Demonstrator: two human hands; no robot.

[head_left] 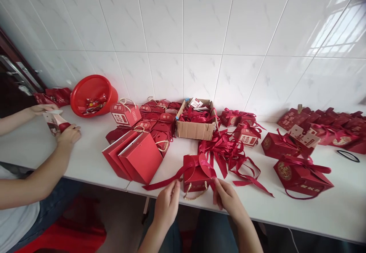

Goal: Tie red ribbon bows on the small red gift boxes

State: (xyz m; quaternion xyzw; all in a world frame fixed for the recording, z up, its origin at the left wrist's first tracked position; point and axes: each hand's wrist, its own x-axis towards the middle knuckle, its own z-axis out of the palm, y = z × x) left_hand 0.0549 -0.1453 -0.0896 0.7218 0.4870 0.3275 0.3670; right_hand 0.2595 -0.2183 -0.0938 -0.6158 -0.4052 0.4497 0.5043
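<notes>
A small red gift box with a twisted rope handle stands at the table's front edge, between my hands. A dark red ribbon runs through its rounded top flaps, with one tail stretching out to the left. My left hand is closed in a pinch at that left tail, just beside the box. At the box's right side, my right hand pinches the other part of the ribbon. The fingertips partly hide the ribbon where each hand grips it.
Loose ribbons lie behind the box, near an open cardboard box. Red folded boxes stand left; finished gift boxes sit right. Beyond a red basin, a co-worker's hands hold a small carton.
</notes>
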